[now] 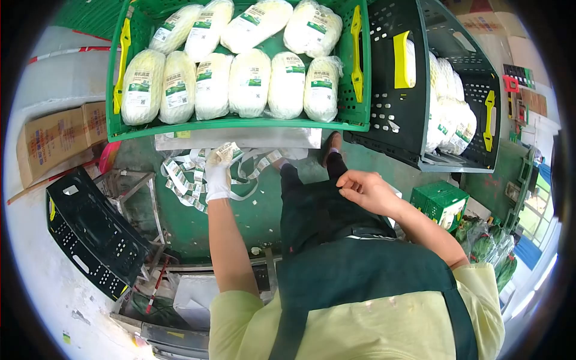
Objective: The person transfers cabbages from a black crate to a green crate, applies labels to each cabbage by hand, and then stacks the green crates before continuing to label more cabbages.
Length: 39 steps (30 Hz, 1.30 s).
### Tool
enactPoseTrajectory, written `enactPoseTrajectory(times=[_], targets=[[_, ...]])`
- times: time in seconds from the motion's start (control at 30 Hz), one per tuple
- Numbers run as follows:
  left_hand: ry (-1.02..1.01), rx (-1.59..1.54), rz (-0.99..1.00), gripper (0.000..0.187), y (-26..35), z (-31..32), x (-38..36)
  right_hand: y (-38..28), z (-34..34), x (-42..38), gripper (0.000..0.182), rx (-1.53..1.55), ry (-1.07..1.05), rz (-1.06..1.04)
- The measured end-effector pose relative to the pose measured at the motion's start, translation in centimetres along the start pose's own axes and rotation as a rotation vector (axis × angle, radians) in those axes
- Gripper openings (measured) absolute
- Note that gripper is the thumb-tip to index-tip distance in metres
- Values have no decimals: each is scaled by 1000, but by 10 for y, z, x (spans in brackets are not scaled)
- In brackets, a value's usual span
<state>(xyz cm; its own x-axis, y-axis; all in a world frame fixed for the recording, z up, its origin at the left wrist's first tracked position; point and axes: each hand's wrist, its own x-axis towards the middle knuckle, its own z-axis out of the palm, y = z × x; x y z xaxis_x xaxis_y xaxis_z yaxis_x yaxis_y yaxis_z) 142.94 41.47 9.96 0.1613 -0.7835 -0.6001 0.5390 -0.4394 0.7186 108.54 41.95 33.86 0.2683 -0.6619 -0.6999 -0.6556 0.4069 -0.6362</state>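
Note:
My left hand [219, 171], in a white glove, is closed on a strip of labels [230, 151] below the front edge of the green crate. More of the strip hangs in loops beneath it, with printed labels along its white backing. My bare right hand [365, 191] is in front of my apron, fingers loosely bent and the thumb a little apart, with nothing visible in it. Ahead of both hands, the green crate [240, 124] holds two rows of pale, net-wrapped vegetable packs [249, 83], with labels facing up.
A black crate [393, 129] with similar packs stands at the right. An empty-looking black crate [90, 231] leans at the left, near cardboard boxes [54, 144] and a metal frame [144, 192]. Low on the right are a smaller green crate [438, 201] and bagged leafy greens [489, 243].

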Motion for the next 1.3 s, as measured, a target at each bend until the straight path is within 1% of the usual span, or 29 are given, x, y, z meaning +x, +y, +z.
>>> enactPoseTrajectory(times=[0.03,0.07,0.17,0.2,0.23,0.3,0.33,0.37,0.4,0.43,0.47,0.53,0.57,0.6,0.63,0.7,0.73,0.83,0.87,0.97,1.03,1.07,1.17,1.27,1.3], targets=[[-22,7,23,18,1,2,-6,1,3,2,16,2,-7,-8],[11,49,17,17,1,5,-13,1,5,4,16,12,-18,-27],[-56,52,118,19,19,22,-45,2,14,13,17,38,-66,-80],[-158,11,120,27,34,35,-60,2,16,17,19,46,-87,-88],[-193,28,119,31,48,52,-74,1,18,20,21,53,-105,-94],[-266,57,106,38,69,79,-101,-10,24,31,28,85,-91,-182],[-327,50,62,50,73,83,-110,-18,29,37,32,101,-83,-223],[-334,73,47,54,77,87,-117,-28,34,43,41,92,-50,-340],[-341,95,34,57,80,92,-123,-34,43,51,36,4,87,-503],[-348,118,20,61,84,97,-129,-40,48,56,31,2,66,-463],[-362,71,22,63,87,104,-134,-45,53,62,27,1,45,-423],[-362,40,86,66,94,116,-140,-52,58,67,21,1,-2,-349],[-359,25,119,67,95,120,-142,-51,60,66,19,11,53,-411],[-342,-76,117,65,93,122,-143,-51,62,64,18,19,106,-475],[-340,-82,111,60,90,118,-140,-50,64,64,17,27,158,-538],[-328,-97,98,51,76,106,-135,-49,65,63,16,-61,227,-640],[-357,-45,96,31,73,101,-134,-49,64,64,15,-107,264,-693],[-293,4,114,19,70,103,-139,-46,69,68,14,-79,292,-737],[-241,-13,109,16,69,105,-140,-46,69,68,14,-78,263,-718],[-216,-16,160,17,60,99,-137,-47,72,68,16,-71,212,-655],[-211,-54,138,16,60,100,-138,-46,75,69,16,-64,216,-603],[-207,-73,128,16,60,101,-138,-47,76,69,16,-67,211,-601],[-168,-48,178,17,51,93,-135,-48,79,72,15,-50,174,-586],[-18,142,190,14,52,85,-124,-45,83,74,15,5,105,-536],[40,173,162,12,49,78,-113,-42,82,74,15,20,81,-513]])
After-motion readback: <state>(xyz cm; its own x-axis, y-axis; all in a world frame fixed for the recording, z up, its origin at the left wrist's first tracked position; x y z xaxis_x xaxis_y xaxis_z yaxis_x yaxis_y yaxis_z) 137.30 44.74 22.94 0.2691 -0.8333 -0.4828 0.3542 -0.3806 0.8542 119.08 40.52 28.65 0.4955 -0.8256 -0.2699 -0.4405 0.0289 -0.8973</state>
